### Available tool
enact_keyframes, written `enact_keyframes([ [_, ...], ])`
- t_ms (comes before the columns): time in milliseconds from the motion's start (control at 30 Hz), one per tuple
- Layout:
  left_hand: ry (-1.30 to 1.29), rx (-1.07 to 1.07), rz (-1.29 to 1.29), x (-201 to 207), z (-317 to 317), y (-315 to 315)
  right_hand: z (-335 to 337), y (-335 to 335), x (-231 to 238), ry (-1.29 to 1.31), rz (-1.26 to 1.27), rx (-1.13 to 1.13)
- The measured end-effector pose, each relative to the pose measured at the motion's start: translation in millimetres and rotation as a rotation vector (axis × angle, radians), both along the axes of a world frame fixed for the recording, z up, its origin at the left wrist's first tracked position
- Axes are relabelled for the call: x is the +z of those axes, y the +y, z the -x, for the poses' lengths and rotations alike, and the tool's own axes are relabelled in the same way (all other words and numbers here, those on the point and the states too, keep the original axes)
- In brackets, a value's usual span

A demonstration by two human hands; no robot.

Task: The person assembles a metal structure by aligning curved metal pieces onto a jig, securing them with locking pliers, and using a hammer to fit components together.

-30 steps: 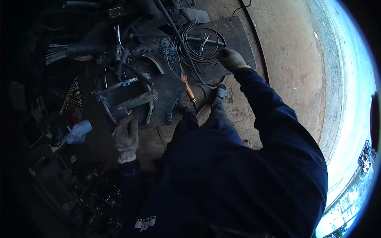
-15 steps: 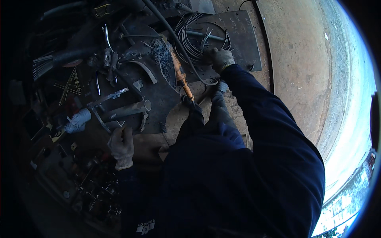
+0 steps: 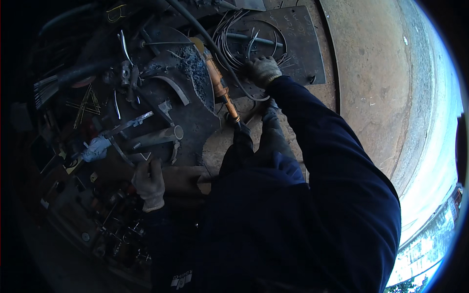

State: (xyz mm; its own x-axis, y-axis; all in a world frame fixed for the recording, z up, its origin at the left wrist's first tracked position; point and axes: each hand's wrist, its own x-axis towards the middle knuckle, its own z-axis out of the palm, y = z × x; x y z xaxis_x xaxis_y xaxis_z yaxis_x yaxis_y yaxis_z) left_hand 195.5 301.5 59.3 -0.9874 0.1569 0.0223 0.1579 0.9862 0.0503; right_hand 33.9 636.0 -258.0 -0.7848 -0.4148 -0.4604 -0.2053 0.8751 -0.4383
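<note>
My right hand (image 3: 265, 71), in a pale work glove, is at the near edge of a loose coil of grey wire (image 3: 225, 46) lying on a dark metal plate (image 3: 305, 44). Its fingers are curled in at the lower strands; the fingertips are in shadow. My left hand (image 3: 148, 184), also gloved, hovers at the near edge of the workbench, fingers loosely bent and a little apart, with nothing visible in it. Just beyond its fingertips is the end of a small angle piece (image 3: 141, 156). Behind that lies a short length of metal pipe (image 3: 159, 136).
An orange power tool (image 3: 219, 85) lies across the dark bench beside a heap of dark filings (image 3: 193, 66). A hose (image 3: 200, 27) crosses above it. Hammers (image 3: 126, 75), thin rods (image 3: 88, 105) and a crumpled pale-blue cloth (image 3: 96, 148) are at left. Concrete floor (image 3: 366, 68) stretches right.
My right hand has moved slightly left and up along the coil's near edge. My left hand is almost where it was. The whole view has shifted a little.
</note>
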Motion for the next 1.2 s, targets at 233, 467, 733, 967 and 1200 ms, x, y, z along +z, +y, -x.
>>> enact_keyframes([
  [233,-0.158,0.311,-0.165,1.6,-6.5,1.3,11.9,12.7,21.6,-0.072,-0.032,0.062],
  [467,-0.131,0.277,-0.183,-1.1,-5.1,0.6,2.1,39.1,13.2,0.095,-0.114,0.126],
  [733,-0.02,0.175,-0.172,-7.8,-7.4,-3.1,-18.6,72.4,1.2,0.07,-0.092,0.114],
  [967,-0.037,0.183,-0.191,-5.9,-7.4,-1.9,-24.1,65.2,24.1,0.022,-0.23,0.086],
  [1200,0.004,0.17,-0.185,-6.1,-5.7,0.3,3.5,-6.2,68.1,-0.007,0.085,-0.16],
])
